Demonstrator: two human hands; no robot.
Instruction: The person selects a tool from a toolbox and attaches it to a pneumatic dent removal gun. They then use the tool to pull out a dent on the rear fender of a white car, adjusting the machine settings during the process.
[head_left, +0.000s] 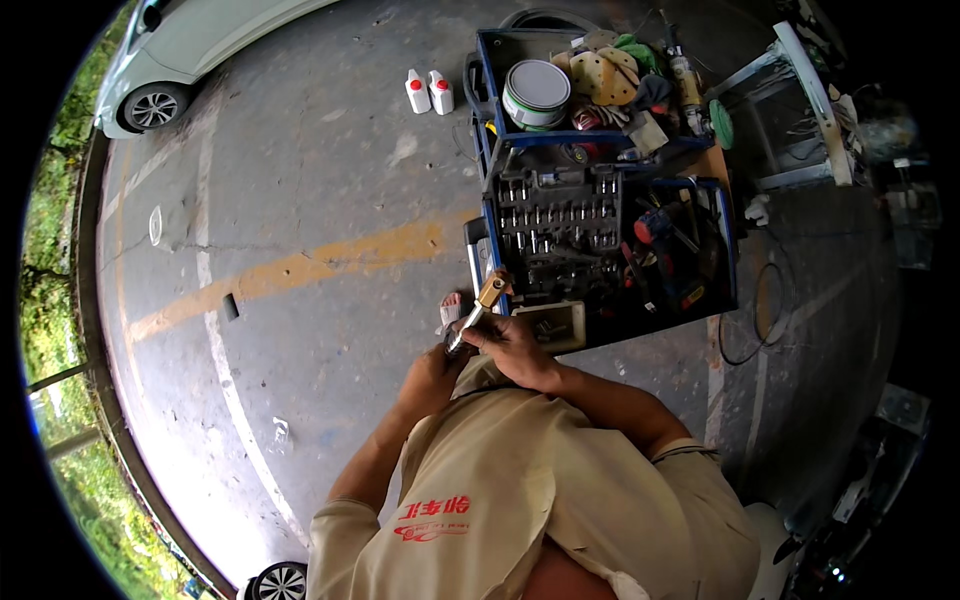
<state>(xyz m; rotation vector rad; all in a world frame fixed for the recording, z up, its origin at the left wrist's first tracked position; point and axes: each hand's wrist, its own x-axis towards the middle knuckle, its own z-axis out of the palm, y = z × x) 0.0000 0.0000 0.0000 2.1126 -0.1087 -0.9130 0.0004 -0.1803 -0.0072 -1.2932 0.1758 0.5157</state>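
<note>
A slim rod-shaped metal piece with a brass-coloured hex end (491, 291) and a silver shank slants up in front of my body. My left hand (432, 376) is closed round its lower, silver part. Just above that, my right hand (514, 350) pinches the shank from the right side. The piece's exact kind is unclear. Its brass end points toward the blue-edged tool cart, close to the cart's near left corner. An open socket set (560, 225) lies in the cart beyond my hands, beside a shallow pale tray (548, 326).
The cart's upper tray (512, 142) carries a paint can (537, 92), sanding discs (604, 76) and rags. A red-and-blue power tool (652, 226) lies right of the sockets. Two white bottles (429, 92) stand on the floor; a cable (752, 352) coils at right; a car (190, 45) is parked far left.
</note>
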